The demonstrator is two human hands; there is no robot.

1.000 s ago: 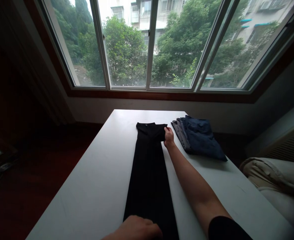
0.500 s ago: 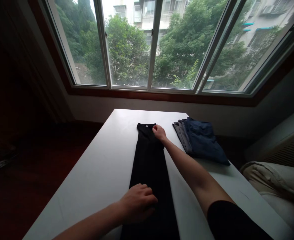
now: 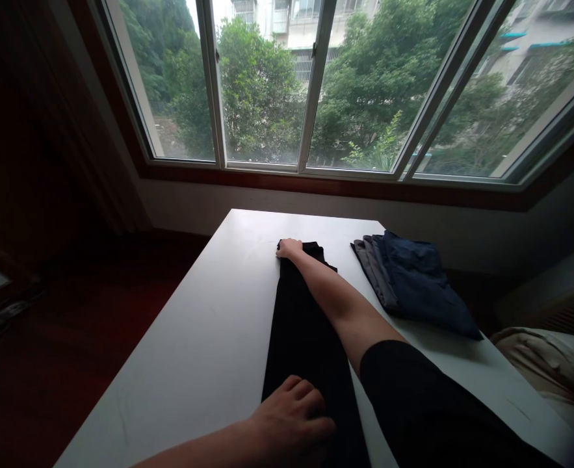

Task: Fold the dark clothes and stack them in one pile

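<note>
A black garment [image 3: 302, 331] lies folded into a long narrow strip down the middle of the white table [image 3: 208, 312]. My right hand [image 3: 289, 247] reaches to its far left corner and closes on the cloth there, the arm lying across the strip. My left hand [image 3: 294, 416] rests on the near part of the strip, fingers curled loosely and pressed down on the fabric.
A folded stack of dark blue and grey clothes [image 3: 411, 281] sits at the table's far right. A beige cushion or seat [image 3: 550, 361] is at the right edge. A wide window runs behind the table; dark floor lies to the left.
My right hand has slid from the garment's far right corner across to its far left corner. My left hand moved slightly up onto the strip, and the view shifted left.
</note>
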